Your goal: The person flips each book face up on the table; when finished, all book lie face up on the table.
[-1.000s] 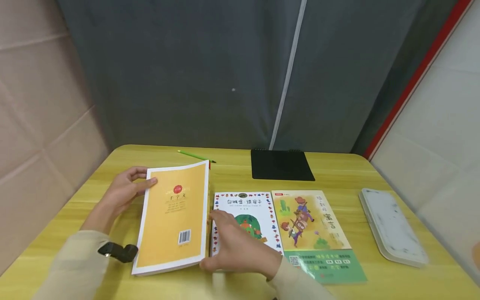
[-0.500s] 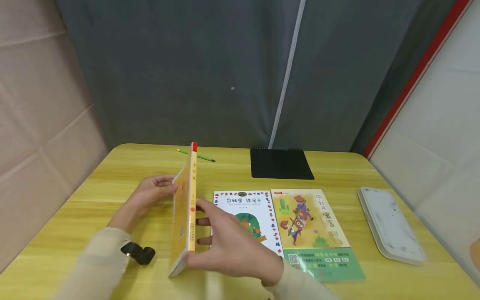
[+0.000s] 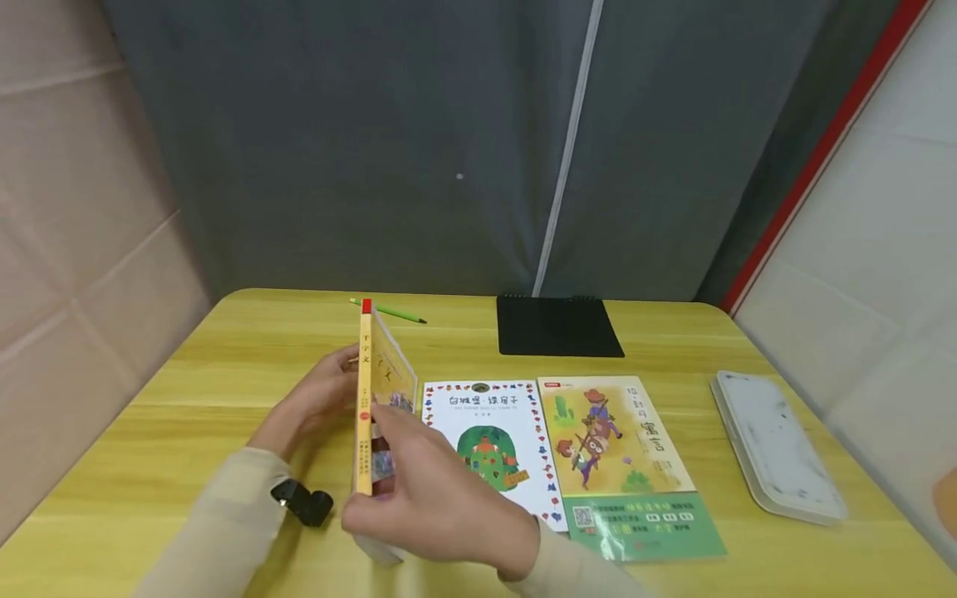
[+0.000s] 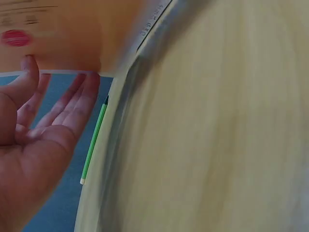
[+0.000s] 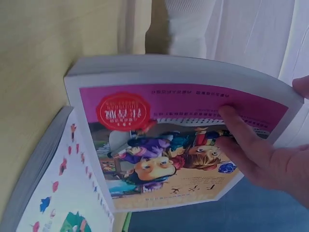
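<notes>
A thick yellow book (image 3: 365, 378) stands on edge at left of centre, its spine facing me. My right hand (image 3: 452, 502) grips it near the spine, thumb at the spine side, fingers against the front cover. The right wrist view shows that cover, with its magenta band, on the book (image 5: 169, 145); fingertips of the right hand (image 5: 265, 159) press on it. My left hand (image 3: 321, 394) is behind the book, partly hidden. In the left wrist view the left hand (image 4: 41, 145) pinches the book's edge, thumb on the orange back cover.
Right of the book lie a white-covered book (image 3: 486, 457) and a yellow-green book (image 3: 624, 457). A white case (image 3: 781, 448) is at far right. Toward the back lie a black pad (image 3: 559, 328) and a green pencil (image 3: 404, 316). A grey curtain (image 3: 359, 149) hangs behind the table.
The yellow book has been turned from its back cover facing up, through upright, until part of its front cover shows. Both hands moved with it; the left hand shifted right.
</notes>
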A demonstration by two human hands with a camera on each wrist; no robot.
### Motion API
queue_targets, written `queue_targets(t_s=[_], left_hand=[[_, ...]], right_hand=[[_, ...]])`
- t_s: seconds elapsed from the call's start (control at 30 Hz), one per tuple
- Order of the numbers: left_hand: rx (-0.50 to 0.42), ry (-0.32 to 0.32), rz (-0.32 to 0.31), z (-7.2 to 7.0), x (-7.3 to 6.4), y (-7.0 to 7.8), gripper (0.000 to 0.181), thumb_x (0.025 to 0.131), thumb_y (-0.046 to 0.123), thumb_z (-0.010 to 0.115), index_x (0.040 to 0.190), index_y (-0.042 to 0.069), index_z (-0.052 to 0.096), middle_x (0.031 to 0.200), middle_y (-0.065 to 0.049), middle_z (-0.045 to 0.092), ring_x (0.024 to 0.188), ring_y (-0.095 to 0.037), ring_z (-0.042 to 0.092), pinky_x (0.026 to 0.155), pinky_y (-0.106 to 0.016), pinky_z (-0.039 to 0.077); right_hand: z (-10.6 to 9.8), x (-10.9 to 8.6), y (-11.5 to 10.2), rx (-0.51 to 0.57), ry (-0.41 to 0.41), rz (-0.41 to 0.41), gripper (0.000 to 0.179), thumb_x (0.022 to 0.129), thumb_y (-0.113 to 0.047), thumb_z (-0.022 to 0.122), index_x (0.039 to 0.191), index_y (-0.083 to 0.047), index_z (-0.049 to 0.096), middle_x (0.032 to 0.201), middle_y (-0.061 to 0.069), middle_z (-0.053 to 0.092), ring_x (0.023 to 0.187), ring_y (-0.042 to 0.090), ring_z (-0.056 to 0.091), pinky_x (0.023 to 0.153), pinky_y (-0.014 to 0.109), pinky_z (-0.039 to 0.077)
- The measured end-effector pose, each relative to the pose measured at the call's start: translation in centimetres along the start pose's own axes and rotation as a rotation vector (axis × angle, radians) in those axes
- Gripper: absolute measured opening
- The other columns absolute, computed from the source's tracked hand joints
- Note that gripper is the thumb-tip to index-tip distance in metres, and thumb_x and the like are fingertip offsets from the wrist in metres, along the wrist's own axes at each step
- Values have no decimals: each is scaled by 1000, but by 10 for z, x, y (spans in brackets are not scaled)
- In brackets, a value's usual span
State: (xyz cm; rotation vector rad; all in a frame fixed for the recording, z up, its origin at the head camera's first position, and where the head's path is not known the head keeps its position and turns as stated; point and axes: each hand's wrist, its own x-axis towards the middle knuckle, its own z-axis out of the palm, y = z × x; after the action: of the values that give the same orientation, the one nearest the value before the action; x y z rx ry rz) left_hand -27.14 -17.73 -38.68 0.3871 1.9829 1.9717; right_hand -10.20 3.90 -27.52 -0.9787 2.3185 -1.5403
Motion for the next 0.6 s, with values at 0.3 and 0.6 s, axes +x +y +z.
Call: queue_targets(t_s=[0.3, 0.6], left_hand=[[309, 205, 81, 0, -8, 41, 37, 94, -9, 53, 131, -11, 49, 111, -14, 62, 91, -7, 64, 82, -25, 55], [641, 251, -57, 9, -26, 108, 80, 92, 65, 54, 134, -3, 55, 97, -17, 68, 75, -19, 66, 72, -33, 56]], right_hand=[[4, 5, 4, -72, 1, -41, 55, 79, -11, 65, 131, -17, 47, 100, -6, 50, 85, -1, 53, 70, 16, 53], [13, 11, 5, -264, 61, -47, 46, 79, -22, 69, 121, -17, 50, 110, -9, 50, 95, 3, 49, 74, 12, 47]])
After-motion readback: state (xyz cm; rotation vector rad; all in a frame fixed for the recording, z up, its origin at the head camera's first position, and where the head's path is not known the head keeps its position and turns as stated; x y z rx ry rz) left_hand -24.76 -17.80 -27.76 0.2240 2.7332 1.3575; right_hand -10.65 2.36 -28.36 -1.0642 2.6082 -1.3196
